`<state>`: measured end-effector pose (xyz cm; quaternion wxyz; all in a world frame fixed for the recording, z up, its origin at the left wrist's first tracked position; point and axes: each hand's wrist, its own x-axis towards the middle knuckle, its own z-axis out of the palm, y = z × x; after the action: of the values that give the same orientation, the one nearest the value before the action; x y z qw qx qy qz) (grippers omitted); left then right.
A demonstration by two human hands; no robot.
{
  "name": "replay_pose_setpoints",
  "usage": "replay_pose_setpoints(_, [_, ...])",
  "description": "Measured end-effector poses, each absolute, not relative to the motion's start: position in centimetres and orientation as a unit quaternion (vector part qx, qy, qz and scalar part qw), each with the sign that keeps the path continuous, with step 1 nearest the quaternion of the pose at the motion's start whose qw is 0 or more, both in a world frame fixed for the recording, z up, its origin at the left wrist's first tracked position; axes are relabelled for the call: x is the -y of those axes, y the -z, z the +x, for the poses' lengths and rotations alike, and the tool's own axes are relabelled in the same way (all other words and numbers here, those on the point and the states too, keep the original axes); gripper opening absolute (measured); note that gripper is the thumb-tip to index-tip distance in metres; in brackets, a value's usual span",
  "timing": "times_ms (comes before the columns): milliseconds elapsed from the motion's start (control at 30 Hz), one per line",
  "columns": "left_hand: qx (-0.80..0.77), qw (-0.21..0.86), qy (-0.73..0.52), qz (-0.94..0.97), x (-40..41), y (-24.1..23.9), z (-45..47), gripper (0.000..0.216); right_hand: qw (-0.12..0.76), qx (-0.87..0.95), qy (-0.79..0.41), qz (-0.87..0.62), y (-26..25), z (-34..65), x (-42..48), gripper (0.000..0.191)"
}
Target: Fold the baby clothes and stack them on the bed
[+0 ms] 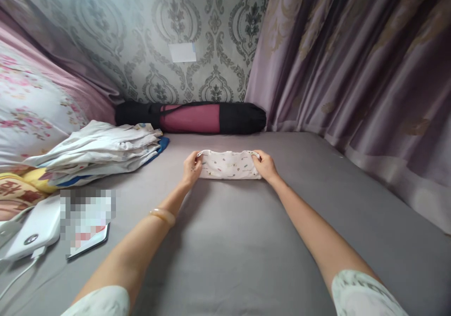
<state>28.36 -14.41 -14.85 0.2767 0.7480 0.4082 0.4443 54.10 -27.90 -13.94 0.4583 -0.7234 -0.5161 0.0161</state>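
Note:
Between my two hands is a folded white cloth (229,165) with a small scattered print, perhaps a garment; its exact kind does not show. My left hand (192,168) grips its left end, fingers closed at the upper corner. At the opposite end my right hand (265,165) pinches the upper right corner. The cloth forms a wide, short band, its lower edge at or just above the grey sheet (225,241). Some fingertips are hidden behind the fabric. A pale bangle (162,215) circles my left forearm.
A pile of light clothes (105,147) lies at the left. Nearer are a white power bank (35,229) with a cable and a partly blurred phone (89,245). A black and maroon rolled bag (190,118) lies along the wall. Purple curtains (338,57) hang at the right.

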Motion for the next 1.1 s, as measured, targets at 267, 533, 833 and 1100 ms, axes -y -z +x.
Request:
replay_pose_setpoints(267, [-0.555, 0.197, -0.279, 0.759, 11.0, 16.3, 31.1, 0.023, 0.304, 0.47, -0.049, -0.827, 15.7, 55.7, 25.2, 0.028])
replay_pose_setpoints(533, [-0.565, 0.156, -0.242, 0.773, 11.4, 16.6, 31.2, 0.02, 0.295, 0.473, -0.033, -0.83, 16.2, 55.7, 25.2, 0.036])
replay_pose_setpoints(833, [-0.567, 0.134, -0.253, 0.773, 11.6, 16.9, 31.4, 0.022, 0.259, 0.452, -0.008, -0.853, 16.4, 55.8, 25.0, 0.034])
replay_pose_setpoints(1100, [-0.594, 0.129, -0.219, 0.763, 11.9, 16.0, 31.6, 0.023, 0.226, 0.421, 0.015, -0.878, 16.3, 55.3, 24.9, 0.031])
